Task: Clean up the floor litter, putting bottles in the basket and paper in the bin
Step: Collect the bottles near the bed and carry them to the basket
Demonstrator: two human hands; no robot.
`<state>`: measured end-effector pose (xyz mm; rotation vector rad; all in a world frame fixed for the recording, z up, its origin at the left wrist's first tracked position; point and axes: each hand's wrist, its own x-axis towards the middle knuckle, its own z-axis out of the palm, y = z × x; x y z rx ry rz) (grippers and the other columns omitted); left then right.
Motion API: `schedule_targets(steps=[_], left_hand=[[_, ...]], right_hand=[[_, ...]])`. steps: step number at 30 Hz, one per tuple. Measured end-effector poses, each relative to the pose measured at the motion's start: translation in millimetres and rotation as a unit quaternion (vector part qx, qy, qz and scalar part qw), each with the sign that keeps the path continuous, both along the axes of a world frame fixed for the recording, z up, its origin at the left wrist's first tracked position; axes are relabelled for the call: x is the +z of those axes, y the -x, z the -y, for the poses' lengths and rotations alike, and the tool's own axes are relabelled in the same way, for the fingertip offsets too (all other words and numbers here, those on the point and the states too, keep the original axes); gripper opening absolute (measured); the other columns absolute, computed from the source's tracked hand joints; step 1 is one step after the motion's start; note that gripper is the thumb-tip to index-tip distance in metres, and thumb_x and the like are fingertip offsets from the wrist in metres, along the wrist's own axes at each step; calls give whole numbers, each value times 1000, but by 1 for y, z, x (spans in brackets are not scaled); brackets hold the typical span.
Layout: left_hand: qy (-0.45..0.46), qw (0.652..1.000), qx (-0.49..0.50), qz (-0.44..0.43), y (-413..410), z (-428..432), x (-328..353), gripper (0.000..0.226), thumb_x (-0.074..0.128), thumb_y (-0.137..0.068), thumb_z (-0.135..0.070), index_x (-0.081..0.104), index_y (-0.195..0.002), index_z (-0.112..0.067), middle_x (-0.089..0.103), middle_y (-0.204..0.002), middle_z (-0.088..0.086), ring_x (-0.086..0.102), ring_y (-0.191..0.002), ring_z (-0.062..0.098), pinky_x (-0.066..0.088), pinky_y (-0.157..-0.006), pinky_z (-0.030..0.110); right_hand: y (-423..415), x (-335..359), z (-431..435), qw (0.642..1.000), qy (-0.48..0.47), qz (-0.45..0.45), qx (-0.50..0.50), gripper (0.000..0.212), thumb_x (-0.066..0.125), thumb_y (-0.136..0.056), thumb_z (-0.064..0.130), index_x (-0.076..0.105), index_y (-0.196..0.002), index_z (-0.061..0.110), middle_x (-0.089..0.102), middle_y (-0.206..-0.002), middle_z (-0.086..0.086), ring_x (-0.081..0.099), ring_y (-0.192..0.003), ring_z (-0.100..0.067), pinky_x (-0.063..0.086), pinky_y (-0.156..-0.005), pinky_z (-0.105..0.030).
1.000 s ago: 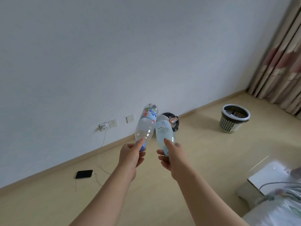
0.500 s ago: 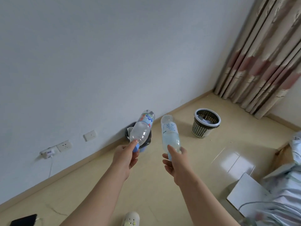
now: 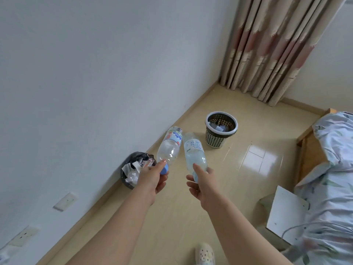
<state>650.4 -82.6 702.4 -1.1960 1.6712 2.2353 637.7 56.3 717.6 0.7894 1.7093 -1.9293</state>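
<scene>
The red-labelled bottle point(image 3: 169, 148) and the pale bottle point(image 3: 194, 155) are held tilted above the floor point(image 3: 172, 217), short of the basket point(image 3: 214, 139), with their lower ends covered by fingers. The bin point(image 3: 126, 185) is partly hidden behind the left hand point(image 3: 152, 178), which is curled round the first bottle. The second is gripped by the right hand point(image 3: 200, 186), both arms outstretched.

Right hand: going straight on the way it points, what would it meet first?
Probably nothing nearby: the right hand, gripping its bottle, aims just left of the basket, towards the wall; depth unclear.

The bin point(image 3: 126, 180) stands by the wall point(image 3: 95, 73), left of the basket point(image 3: 214, 138).
</scene>
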Motion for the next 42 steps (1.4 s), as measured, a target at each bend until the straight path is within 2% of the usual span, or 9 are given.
schedule_targets(steps=[4,10,14,19,23,29,32,36,42], left_hand=[[-7,1000,-18,-5,70,-19,-4,32,66,-84,-38,58,-100,-12,65,-78,2,55,-61,8,46,-51,21],[-4,999,-37,-19,181,-73,-6,27,65,-85,-36,58,-90,-11,62,-75,3,55,-63,10,49,-58,24],[-6,999,-45,-10,258,-119,-3,28,65,-85,-35,56,-96,-11,60,-76,3,55,-63,11,48,-57,24],[-21,998,-62,2,340,-165,-8,39,66,-85,-38,55,-108,-7,62,-80,3,55,-64,10,48,-56,23],[-21,998,-61,26,391,-175,-21,47,65,-85,-38,54,-115,-4,63,-77,2,55,-61,9,48,-55,23],[-21,995,-78,51,493,-171,-54,48,65,-85,-38,53,-117,-4,63,-75,2,54,-58,9,46,-52,21],[-26,992,-99,74,547,-171,-68,40,63,-86,-37,52,-111,-7,61,-75,2,52,-59,9,45,-54,21],[-10,986,-138,97,614,-179,-76,27,61,-88,-35,47,-85,-13,56,-71,4,48,-59,12,42,-58,23],[17,974,-174,143,680,-195,-97,29,62,-88,-35,42,-80,-16,57,-73,4,48,-59,12,41,-56,23]], right_hand=[[59,-5,-22,999,1,-5,-35,28,56,-91,30,40,-114,27,64,-84,-6,55,-61,-12,46,-56,-23],[167,0,-76,999,-8,-30,-24,16,54,-92,29,47,-105,24,63,-84,-6,53,-59,-12,44,-55,-22],[243,5,-122,999,-12,-27,-18,14,53,-92,30,48,-103,23,63,-88,-8,53,-61,-13,45,-55,-22],[323,4,-167,999,-25,-26,-27,15,53,-93,29,50,-105,20,62,-85,-8,53,-59,-13,45,-56,-23],[373,-8,-181,999,-26,8,-26,12,53,-92,30,51,-100,20,63,-86,-8,54,-59,-14,45,-55,-23],[470,-34,-189,998,-37,34,-46,21,54,-92,29,52,-109,17,64,-83,-8,53,-60,-14,44,-55,-24],[520,-45,-186,995,-53,64,-50,26,53,-93,30,51,-113,15,63,-80,-7,53,-60,-15,43,-54,-24],[587,-52,-185,993,-54,88,-62,28,53,-93,32,50,-116,16,64,-83,-7,54,-62,-15,44,-55,-24],[652,-72,-206,988,-50,130,-62,34,53,-93,34,48,-123,18,66,-90,-8,58,-66,-16,46,-56,-25]])
